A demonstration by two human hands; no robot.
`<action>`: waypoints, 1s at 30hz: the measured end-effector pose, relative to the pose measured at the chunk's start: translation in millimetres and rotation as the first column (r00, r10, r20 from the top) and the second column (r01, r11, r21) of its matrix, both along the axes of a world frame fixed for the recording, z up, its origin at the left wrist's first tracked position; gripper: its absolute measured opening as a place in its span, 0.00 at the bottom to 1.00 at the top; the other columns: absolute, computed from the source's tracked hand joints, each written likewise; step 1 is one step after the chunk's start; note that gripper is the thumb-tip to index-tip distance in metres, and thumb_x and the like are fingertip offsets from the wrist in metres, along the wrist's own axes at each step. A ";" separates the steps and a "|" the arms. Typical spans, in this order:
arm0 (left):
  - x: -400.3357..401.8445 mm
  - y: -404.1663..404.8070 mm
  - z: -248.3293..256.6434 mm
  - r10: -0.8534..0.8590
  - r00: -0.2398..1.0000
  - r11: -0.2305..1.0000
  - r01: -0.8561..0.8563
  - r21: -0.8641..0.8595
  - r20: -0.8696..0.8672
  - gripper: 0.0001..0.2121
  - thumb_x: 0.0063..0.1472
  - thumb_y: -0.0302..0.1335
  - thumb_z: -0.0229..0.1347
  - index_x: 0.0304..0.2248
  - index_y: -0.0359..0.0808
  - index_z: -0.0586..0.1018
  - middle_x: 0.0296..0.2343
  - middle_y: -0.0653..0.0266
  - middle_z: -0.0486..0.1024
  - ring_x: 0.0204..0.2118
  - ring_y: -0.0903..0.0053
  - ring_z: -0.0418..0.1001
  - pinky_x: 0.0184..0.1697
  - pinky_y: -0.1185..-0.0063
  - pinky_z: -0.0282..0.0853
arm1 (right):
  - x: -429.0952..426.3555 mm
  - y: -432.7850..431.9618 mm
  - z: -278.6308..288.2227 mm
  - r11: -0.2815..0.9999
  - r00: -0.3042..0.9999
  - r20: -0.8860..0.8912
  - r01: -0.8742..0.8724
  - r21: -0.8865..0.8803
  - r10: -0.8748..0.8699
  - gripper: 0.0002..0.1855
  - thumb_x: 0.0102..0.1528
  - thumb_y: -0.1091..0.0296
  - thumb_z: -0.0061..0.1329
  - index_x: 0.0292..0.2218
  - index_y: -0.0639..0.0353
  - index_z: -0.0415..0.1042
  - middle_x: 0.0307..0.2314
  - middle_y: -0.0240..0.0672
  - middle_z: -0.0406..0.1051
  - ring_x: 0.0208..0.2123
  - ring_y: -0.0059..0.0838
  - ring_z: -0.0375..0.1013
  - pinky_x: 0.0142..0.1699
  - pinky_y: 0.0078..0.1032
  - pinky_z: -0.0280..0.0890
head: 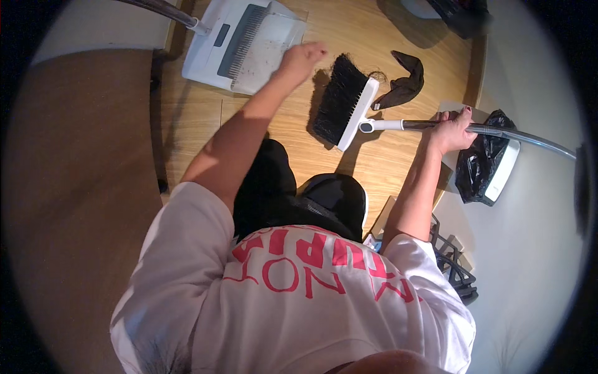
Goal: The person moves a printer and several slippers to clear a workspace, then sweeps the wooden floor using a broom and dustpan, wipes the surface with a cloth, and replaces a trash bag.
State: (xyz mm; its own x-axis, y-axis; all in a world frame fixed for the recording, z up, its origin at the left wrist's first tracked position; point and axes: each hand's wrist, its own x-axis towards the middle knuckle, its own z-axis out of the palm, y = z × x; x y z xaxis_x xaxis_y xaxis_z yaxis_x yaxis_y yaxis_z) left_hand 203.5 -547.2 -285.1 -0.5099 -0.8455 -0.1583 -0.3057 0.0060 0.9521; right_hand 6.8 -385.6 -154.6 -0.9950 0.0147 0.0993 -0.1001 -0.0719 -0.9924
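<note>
My right hand (452,132) is wrapped around the metal handle (418,125) of a broom. The broom's white head (359,114) is tilted, and its black bristles (338,100) point left, with loose hair on them. My left hand (301,63) is between the bristles and a white dustpan (201,61), its fingers bent together and blurred. I cannot tell whether it pinches something small. The dustpan has a row of grey comb teeth (243,42) and a clear front lip (264,51) with bits of dirt on it.
A dark sock-like cloth (406,84) lies on the wood floor (201,117) beyond the broom head. At right, a white bin (503,170) holds a black plastic bag (481,163). Black frame-like objects (453,269) stand by my right elbow. A brown panel (88,163) fills the left.
</note>
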 end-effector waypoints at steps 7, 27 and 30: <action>-7.6 8.0 -4.2 0.248 0.969 0.859 -0.211 0.466 -0.019 0.06 0.54 0.22 0.52 0.30 0.34 0.80 0.19 0.66 0.74 0.18 0.84 0.66 0.18 0.84 0.60 | 15.3 -4.5 3.5 0.998 0.995 0.090 -0.049 -0.027 0.051 0.12 0.53 0.72 0.43 0.21 0.59 0.54 0.10 0.28 0.53 0.08 0.19 0.51 0.11 0.19 0.47; 15.8 16.9 2.1 -0.050 0.991 0.639 0.126 0.759 -0.123 0.11 0.55 0.28 0.54 0.38 0.38 0.78 0.29 0.67 0.76 0.26 0.80 0.69 0.29 0.85 0.64 | -20.5 16.5 -6.9 0.998 0.998 0.062 -0.029 -0.052 0.032 0.08 0.54 0.72 0.42 0.25 0.59 0.57 0.10 0.27 0.52 0.09 0.20 0.51 0.13 0.19 0.48; 13.9 15.6 -13.2 -0.189 0.982 0.811 0.164 0.562 -0.013 0.09 0.53 0.28 0.56 0.35 0.37 0.79 0.24 0.71 0.76 0.22 0.83 0.66 0.25 0.86 0.61 | -10.3 7.8 -4.6 0.994 0.992 0.129 0.007 -0.107 0.007 0.08 0.53 0.72 0.42 0.25 0.59 0.57 0.09 0.27 0.52 0.09 0.18 0.50 0.13 0.18 0.46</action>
